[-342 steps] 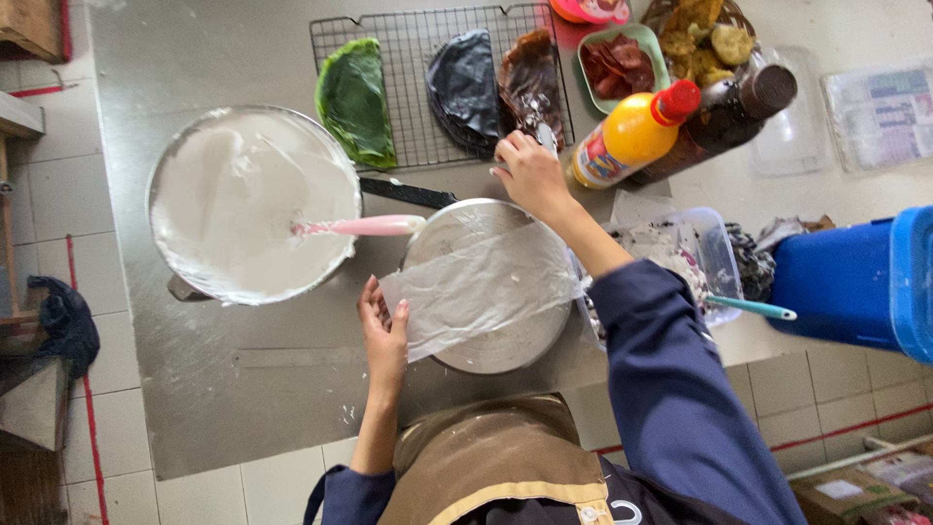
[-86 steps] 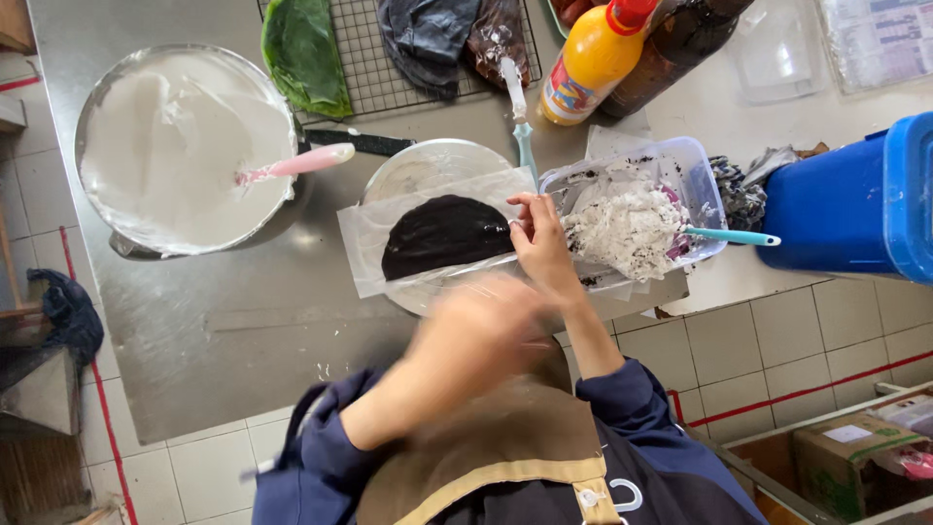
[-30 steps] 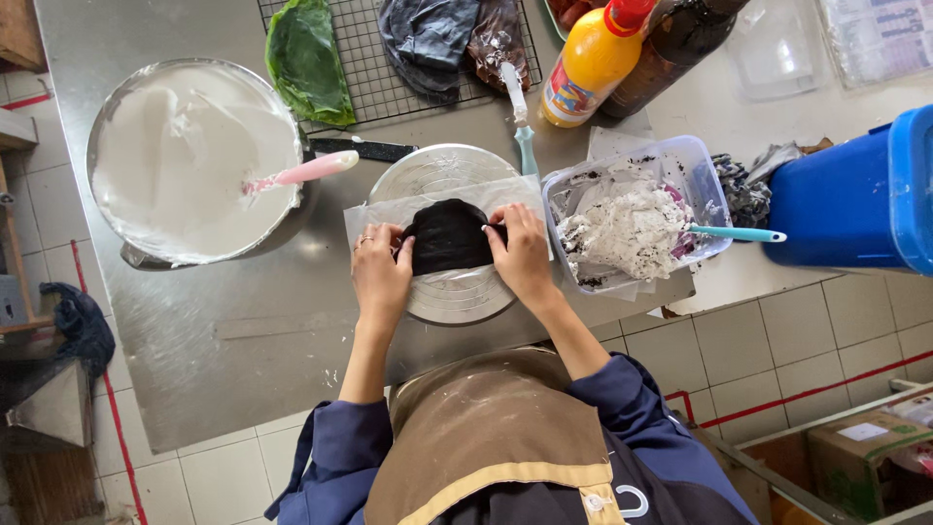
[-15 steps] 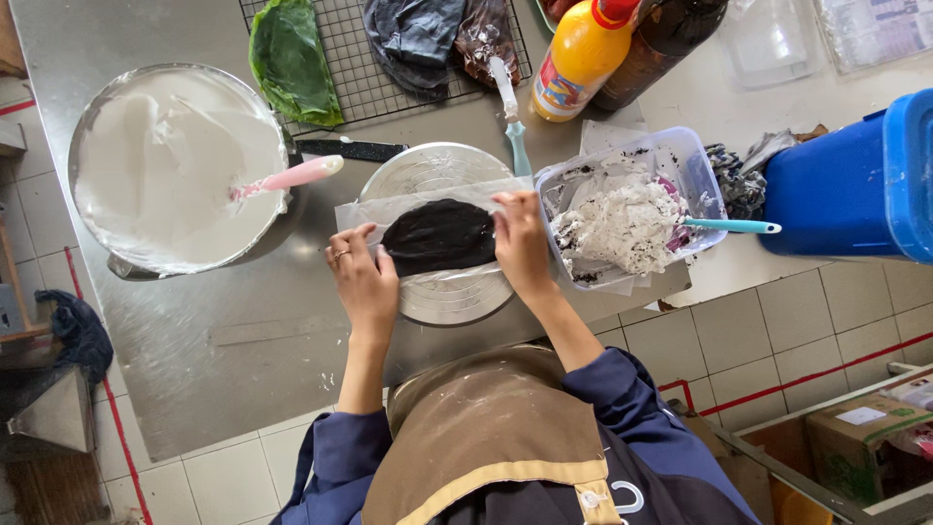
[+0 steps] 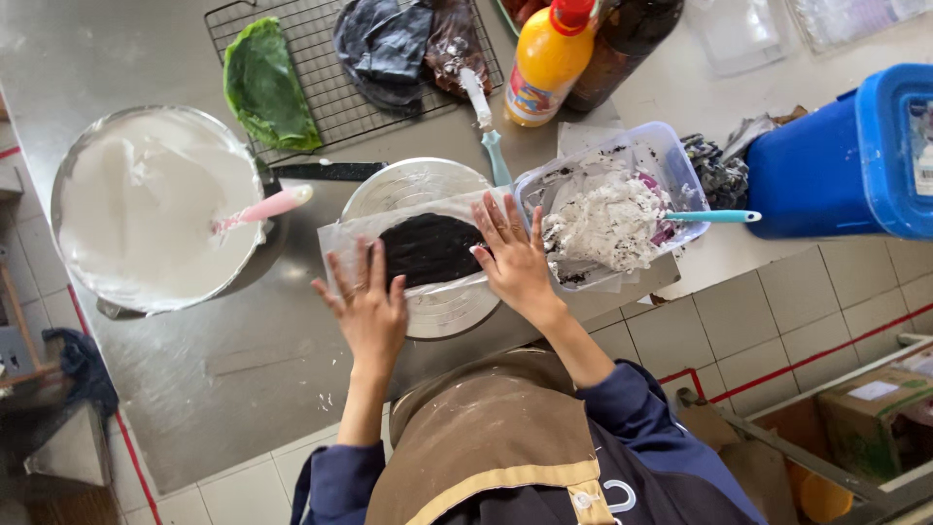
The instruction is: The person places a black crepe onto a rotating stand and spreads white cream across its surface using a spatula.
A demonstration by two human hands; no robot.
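A flat dark oval of dough point(image 5: 430, 249) lies under a clear plastic sheet point(image 5: 342, 240) on a round metal plate point(image 5: 437, 303) on the steel counter. My left hand point(image 5: 367, 303) rests flat, fingers spread, on the sheet's left end. Flat with its fingers apart, my right hand point(image 5: 510, 258) presses the sheet's right end, next to the dough. Neither hand grips anything.
A big metal bowl of white cream point(image 5: 146, 209) with a pink spatula point(image 5: 264, 207) stands left. A clear tub of crumbly white filling point(image 5: 607, 219) with a teal spoon point(image 5: 708, 216) sits right. Behind are a wire rack point(image 5: 321, 92) with green and dark pieces, an orange bottle point(image 5: 546, 60) and a blue container point(image 5: 855, 156).
The dark dough has been spread from a compact lump into a wider flat oval. My hands have slid apart to the sheet's two ends and now lie flat.
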